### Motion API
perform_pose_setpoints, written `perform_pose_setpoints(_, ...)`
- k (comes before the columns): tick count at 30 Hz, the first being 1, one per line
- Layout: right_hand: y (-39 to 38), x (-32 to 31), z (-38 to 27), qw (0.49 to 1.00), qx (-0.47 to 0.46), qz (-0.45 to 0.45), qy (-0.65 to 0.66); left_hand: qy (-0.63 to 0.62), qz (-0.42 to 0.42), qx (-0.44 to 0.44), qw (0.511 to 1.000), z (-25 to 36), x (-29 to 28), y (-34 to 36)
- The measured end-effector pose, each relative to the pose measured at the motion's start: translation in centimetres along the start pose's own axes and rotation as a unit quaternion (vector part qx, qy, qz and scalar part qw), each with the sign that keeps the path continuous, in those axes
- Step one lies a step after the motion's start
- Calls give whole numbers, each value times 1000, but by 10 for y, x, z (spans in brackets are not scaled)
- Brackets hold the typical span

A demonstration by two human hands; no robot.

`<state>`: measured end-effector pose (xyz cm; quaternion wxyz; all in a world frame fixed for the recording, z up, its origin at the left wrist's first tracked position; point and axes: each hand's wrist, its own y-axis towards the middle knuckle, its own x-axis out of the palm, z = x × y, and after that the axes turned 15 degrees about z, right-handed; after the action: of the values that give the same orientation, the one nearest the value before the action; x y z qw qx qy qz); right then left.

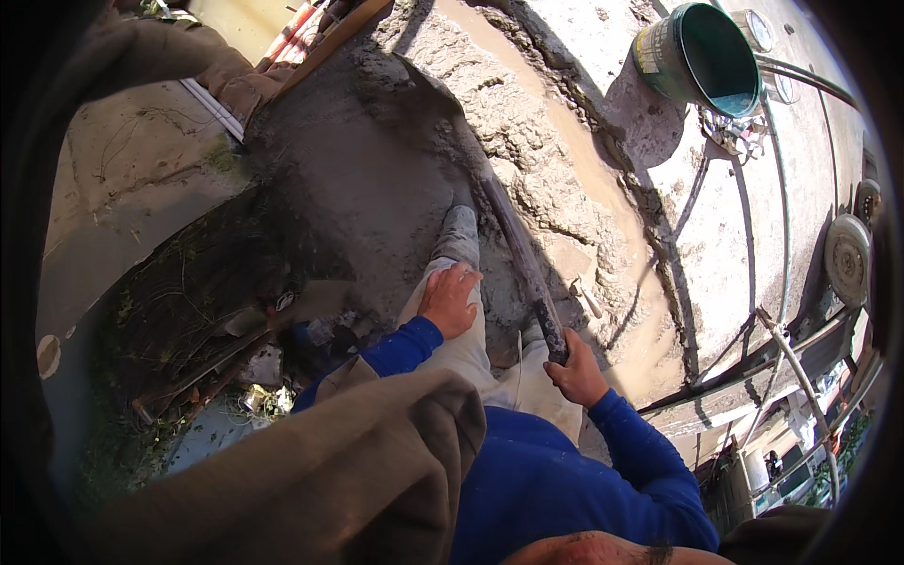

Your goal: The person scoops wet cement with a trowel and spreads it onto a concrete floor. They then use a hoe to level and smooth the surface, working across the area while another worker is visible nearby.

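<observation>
My right hand (578,371) is closed round the near end of a long, mud-smeared shovel handle (513,234). The handle slants up and left into grey wet mortar (363,155), where the shovel's blade is shaded and partly hidden. My left hand (450,299) lies on my light trouser leg (478,350) near the knee, fingers loosely stretched and holding nothing. Below it, my mud-caked lower leg (457,237) goes down into the mortar. Both forearms wear blue sleeves.
Rough mortar heaps (513,113) and a puddled channel (570,141) run along the right of the handle. A green bucket (659,58) stands far right, near hoses and a wheel (847,259). Dark sheeting and debris (202,292) lie left. Brown cloth (348,461) covers the lower left.
</observation>
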<state>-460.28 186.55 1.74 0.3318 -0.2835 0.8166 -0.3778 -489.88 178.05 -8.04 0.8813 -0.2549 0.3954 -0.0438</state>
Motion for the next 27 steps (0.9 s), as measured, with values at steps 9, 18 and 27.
perform_pose_setpoints(9,-32,-36,32,994,37,98,36,33,-144,3,989,4,37,-29)
perform_pose_setpoints(18,8,-94,66,983,24,178,-46,47,-119,-6,992,-3,47,-32)
perform_pose_setpoints(27,61,-107,69,971,-23,176,-158,-24,-80,-45,995,-18,52,-35)
